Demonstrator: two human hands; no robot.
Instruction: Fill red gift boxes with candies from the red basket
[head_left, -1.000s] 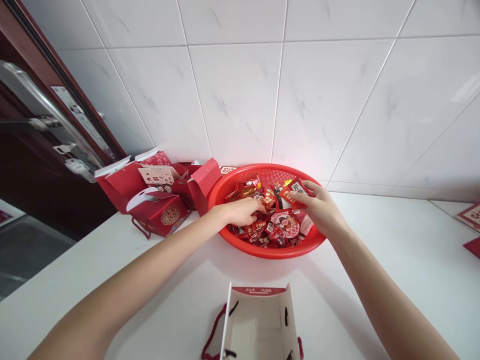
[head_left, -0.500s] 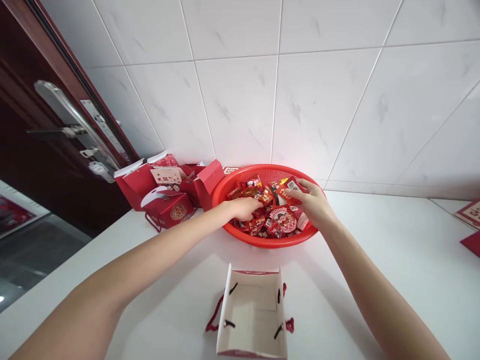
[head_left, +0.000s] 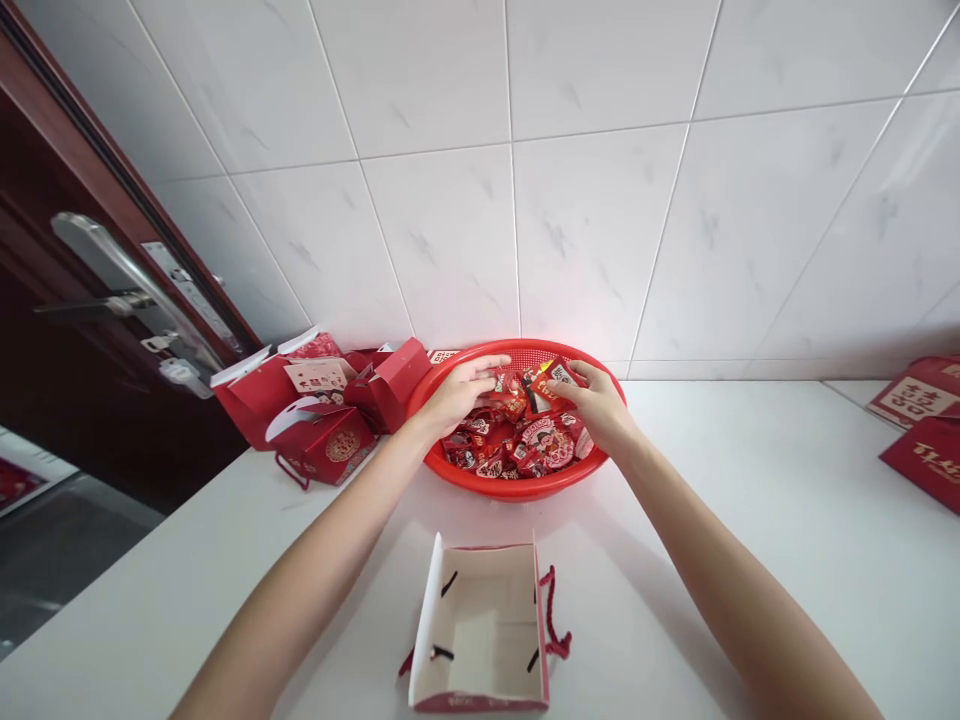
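A red plastic basket [head_left: 517,490] stands against the wall, holding many small wrapped sweets [head_left: 544,442], mostly in red. Over its left part my left hand [head_left: 466,392] has its fingers stretched and somewhat apart, above or against the wrapped pieces. At the basket's right side my right hand [head_left: 600,405] pinches a red snack packet [head_left: 564,376] between thumb and fingers; a yellow-and-red packet [head_left: 541,385] lies close beside it. Nearer to me sits a gift box [head_left: 487,620] with its top open, a pale bare inside and dark red cord handles.
Several red gift boxes [head_left: 334,440] crowd together left of the basket. More red boxes [head_left: 926,450] are at the far right of the white tabletop [head_left: 735,480]. A tiled wall [head_left: 585,230] rises behind, and a dark door with a metal handle [head_left: 142,290] is at left.
My left hand has lifted from among the sweets, moved toward the basket's back and spread its fingers. My right hand keeps its packet. The whole view has shifted slightly.
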